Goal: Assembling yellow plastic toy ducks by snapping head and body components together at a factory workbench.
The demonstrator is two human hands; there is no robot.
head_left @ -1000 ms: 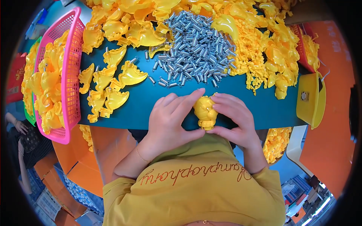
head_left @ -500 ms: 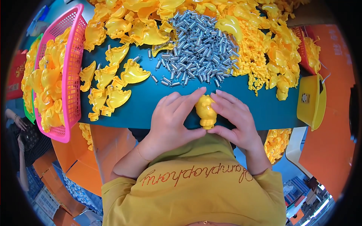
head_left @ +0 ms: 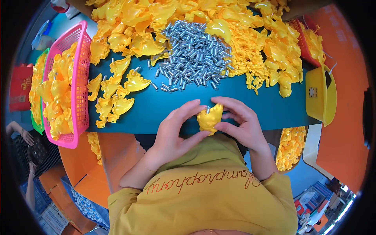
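Observation:
Between my two hands, at the near edge of the table, is a yellow plastic figure with a small silvery metal cylinder showing at its top. My left hand closes on it from the left, thumb at its lower side and fingers near its top. From the right, my right hand grips it with thumb and fingers. Left of my hands lie several yellow half-shells, some with metal cylinders in them. A heap of silvery metal cylinders lies beyond my hands.
Yellow plastic parts are piled along the back, with small yellow pieces on the right. A pink basket of yellow parts stands at the left, a yellow bin at the right edge. Another person's hand shows at far left.
The yellow figure has turned in my hands from upright to sideways, so the metal cylinder now shows. Both hands have shifted their hold. The whole view has moved slightly.

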